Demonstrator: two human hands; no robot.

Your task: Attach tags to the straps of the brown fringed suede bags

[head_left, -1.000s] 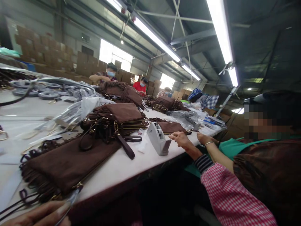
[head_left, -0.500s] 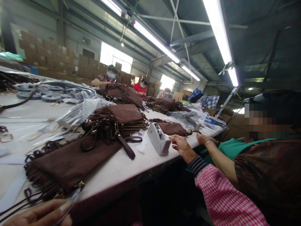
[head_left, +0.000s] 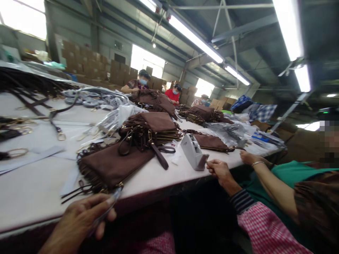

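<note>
My left hand (head_left: 82,220) is at the table's near edge, fingers pinched on a thin clear strip (head_left: 109,206) that reaches up to the zipper corner of a flat brown fringed bag (head_left: 113,165). My right hand (head_left: 219,171), in a pink checked sleeve, is curled closed right against the cutter end of a grey tape dispenser (head_left: 194,153). What its fingers hold is too small to make out.
A stack of brown bags (head_left: 153,128) with straps sits behind the flat one on the white table (head_left: 31,187). More bag piles, plastic wrappers (head_left: 113,118) and dark straps (head_left: 26,91) lie farther back. A co-worker's hand with a bracelet (head_left: 250,159) rests at the right; others work at the far end.
The view swung left and down, so my left hand shows more fully. My right hand moved from resting open on the table to curled at the tape dispenser's end.
</note>
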